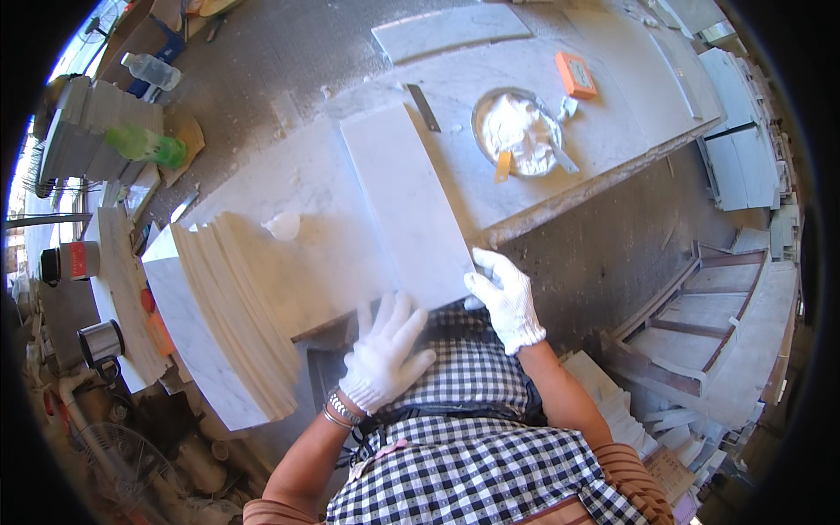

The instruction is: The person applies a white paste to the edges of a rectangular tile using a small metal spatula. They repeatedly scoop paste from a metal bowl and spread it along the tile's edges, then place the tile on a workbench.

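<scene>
A long pale marble slab lies across the marble worktop, its near end at the worktop's front edge. My right hand, in a white knit glove, grips the slab's near right corner, with the fingertips partly hidden at the edge. My left hand, gloved the same way, has its fingers spread and pointing at the slab's near edge. Whether those fingertips touch the slab I cannot tell. Beyond the slab stands a round metal bowl of white paste, with an orange scraper and a grey scraper at its rim.
Leaning at left is a stack of marble slabs; a small white lump lies near it. A dark flat metal strip and an orange box lie beyond the slab. Bottles stand far left, a wooden frame at right.
</scene>
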{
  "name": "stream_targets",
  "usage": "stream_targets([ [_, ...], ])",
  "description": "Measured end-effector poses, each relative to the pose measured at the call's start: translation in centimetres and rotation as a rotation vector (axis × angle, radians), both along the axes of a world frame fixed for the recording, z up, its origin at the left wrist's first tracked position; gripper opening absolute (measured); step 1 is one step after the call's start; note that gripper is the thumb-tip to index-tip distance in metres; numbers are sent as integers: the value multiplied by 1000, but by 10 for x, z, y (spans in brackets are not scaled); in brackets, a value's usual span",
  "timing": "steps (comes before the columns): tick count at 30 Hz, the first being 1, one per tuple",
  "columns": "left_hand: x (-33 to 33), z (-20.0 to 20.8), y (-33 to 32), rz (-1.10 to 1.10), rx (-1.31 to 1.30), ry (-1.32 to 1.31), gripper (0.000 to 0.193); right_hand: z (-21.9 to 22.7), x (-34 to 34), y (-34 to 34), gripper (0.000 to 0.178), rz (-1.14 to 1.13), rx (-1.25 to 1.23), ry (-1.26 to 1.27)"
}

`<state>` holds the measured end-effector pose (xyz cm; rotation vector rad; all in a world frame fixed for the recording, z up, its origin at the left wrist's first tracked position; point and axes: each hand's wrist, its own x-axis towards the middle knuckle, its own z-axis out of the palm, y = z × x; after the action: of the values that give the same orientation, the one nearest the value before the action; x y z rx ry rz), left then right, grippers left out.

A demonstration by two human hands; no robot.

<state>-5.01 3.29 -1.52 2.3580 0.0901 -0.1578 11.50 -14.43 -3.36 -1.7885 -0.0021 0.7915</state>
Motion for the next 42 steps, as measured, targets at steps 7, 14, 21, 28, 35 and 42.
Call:
stream_targets([
  [7, 1, -2, -5, 35, 12, -30, 67, 8, 6, 7, 49, 30, 29, -24],
  [14, 4, -6, -4, 115, 36, -55, 64, -21, 4, -11, 46, 72, -40, -333],
  [21, 13, -35, 30, 1022, -102, -255, 67, -24, 45, -44, 41, -52, -149, -609],
  [28, 58, -57, 75, 1310, -120, -376, 81, 2, 135, -50, 56, -126, -330, -945],
  [35, 88, -67, 97, 1343, -377, -509, 66, 17, 171, -20, 36, 36, -428, -959],
  [42, 83, -89, 107, 1310, -612, -607, 41, 43, 168, -32, 28, 147, -687, -1138],
])
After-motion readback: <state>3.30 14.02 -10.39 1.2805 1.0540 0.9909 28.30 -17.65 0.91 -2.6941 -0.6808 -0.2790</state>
